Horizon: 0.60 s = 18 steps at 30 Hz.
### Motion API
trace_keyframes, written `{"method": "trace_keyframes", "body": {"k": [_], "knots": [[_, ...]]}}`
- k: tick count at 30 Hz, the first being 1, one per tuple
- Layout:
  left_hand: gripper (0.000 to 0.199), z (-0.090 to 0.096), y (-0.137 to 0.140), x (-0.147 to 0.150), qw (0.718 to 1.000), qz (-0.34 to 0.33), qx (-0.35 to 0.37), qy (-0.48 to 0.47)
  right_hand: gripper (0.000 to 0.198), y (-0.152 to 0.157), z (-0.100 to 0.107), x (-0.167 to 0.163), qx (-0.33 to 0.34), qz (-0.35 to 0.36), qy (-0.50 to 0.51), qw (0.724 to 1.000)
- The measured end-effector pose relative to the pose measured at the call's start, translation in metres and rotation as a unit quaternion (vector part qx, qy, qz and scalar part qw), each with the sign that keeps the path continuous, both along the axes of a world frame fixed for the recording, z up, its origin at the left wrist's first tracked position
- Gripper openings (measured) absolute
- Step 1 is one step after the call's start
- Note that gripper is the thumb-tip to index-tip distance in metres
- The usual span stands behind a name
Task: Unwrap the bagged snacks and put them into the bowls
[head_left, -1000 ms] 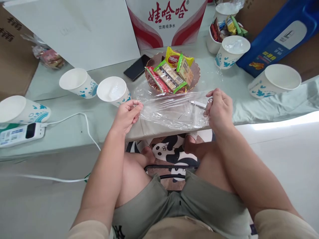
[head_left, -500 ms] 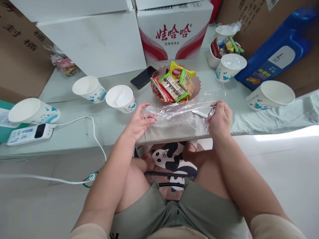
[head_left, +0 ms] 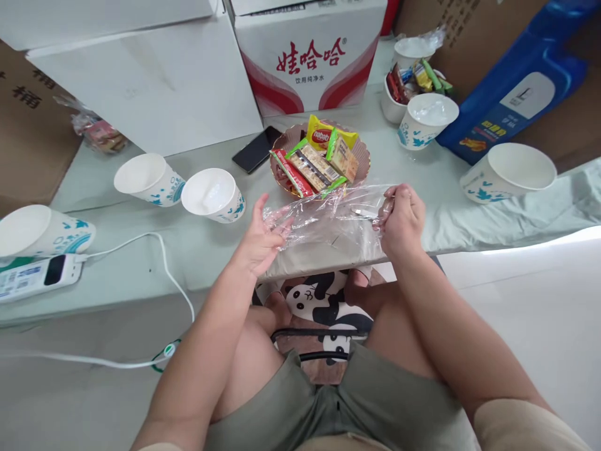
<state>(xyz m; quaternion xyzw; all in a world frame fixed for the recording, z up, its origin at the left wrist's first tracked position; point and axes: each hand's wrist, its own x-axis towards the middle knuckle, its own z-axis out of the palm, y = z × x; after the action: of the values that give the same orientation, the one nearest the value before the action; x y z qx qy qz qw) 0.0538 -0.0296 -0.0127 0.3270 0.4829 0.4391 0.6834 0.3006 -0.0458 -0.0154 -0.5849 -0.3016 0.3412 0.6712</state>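
This looks like an indoor everyday room, a home or a break room; which of them cannot be told. The cloth-covered desk (head_left: 206, 250) carries paper cups (head_left: 213, 194), a bowl (head_left: 362, 166) of wrapped snacks, a phone (head_left: 256, 150) and a power strip (head_left: 40, 279). A drinking-water carton (head_left: 310, 81) and brown boxes (head_left: 28, 138) stand around it; below are a panda-printed mat (head_left: 305, 297) and pale, smooth flooring (head_left: 507, 313).

The surface (head_left: 141, 275), draped in pale green cloth, has white cartons (head_left: 154, 94) stacked along its back. Pale floor tiles (head_left: 507, 307) stretch in front of it; a panda-printed mat (head_left: 307, 300) shows under its near edge, and bright light (head_left: 544, 241) glares below its right end.
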Motion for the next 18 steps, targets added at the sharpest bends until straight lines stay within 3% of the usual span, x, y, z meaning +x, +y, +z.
{"method": "trace_keyframes", "body": {"k": [5,8,10,12,18], "knots": [[0.101,0.011,-0.002,-0.004,0.994,0.031,0.08,0.064,0.051,0.002,-0.003,0.011,-0.011,0.003,0.018,1.0],[0.075,0.018,-0.005,-0.003,0.994,0.037,-0.002,0.105,0.052,0.001,-0.004,0.011,0.005,0.005,0.039,0.999],[0.06,0.021,-0.007,-0.002,0.985,-0.019,-0.089,0.144,0.053,0.0,-0.004,0.009,0.01,0.012,0.036,0.999],[0.059,0.023,-0.008,-0.003,0.971,-0.095,-0.121,0.183,0.053,0.0,-0.004,0.008,0.012,0.019,0.029,0.999],[0.055,0.028,-0.002,-0.031,0.962,-0.212,-0.038,0.166,0.047,0.002,0.001,0.02,-0.018,-0.007,0.104,0.994]]}}
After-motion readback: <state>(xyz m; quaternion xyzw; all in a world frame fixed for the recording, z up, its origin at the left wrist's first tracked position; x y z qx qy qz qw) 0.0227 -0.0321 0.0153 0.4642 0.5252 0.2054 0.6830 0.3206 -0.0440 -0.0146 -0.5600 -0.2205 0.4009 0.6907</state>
